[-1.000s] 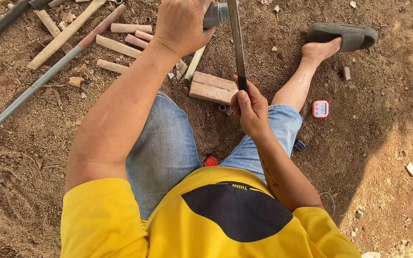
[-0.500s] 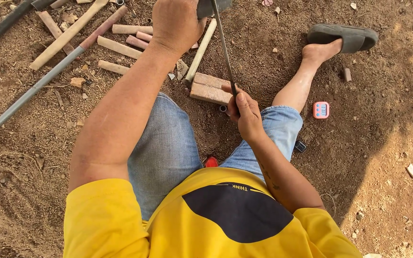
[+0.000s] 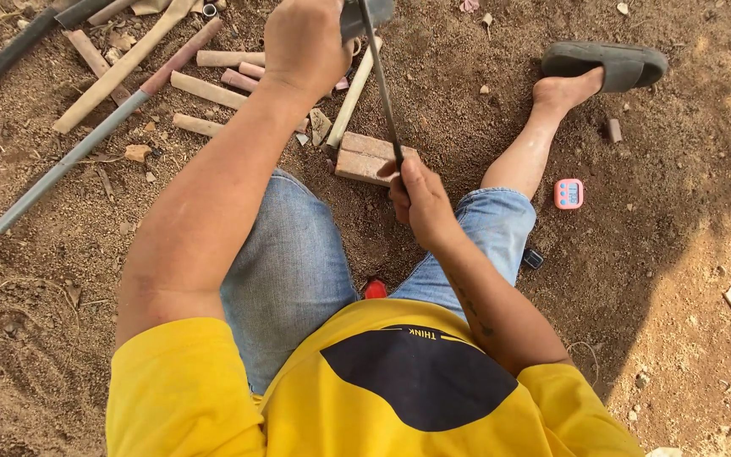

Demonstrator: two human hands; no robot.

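- Left hand [image 3: 305, 46]: fingers wrap the grey tool head [image 3: 367, 14], which the top edge cuts off at 12 o'clock; its kind can't be told.
- Right hand [image 3: 420, 201]: lower end of the thin blade [image 3: 381, 89] is hidden inside the grip.
- Wood block [image 3: 365, 158]: its right end is covered by that hand.
- Long pipe [image 3: 61, 169]: runs out of frame at 9 o'clock.
- Pink timer [image 3: 568, 194]: display too small to tell.
- Red object [image 3: 374, 289] between the thighs: mostly hidden.

Yellow short-sleeved shirt [image 3: 213, 398] (dark oval patch), rolled blue jeans [image 3: 285, 271], bare feet.
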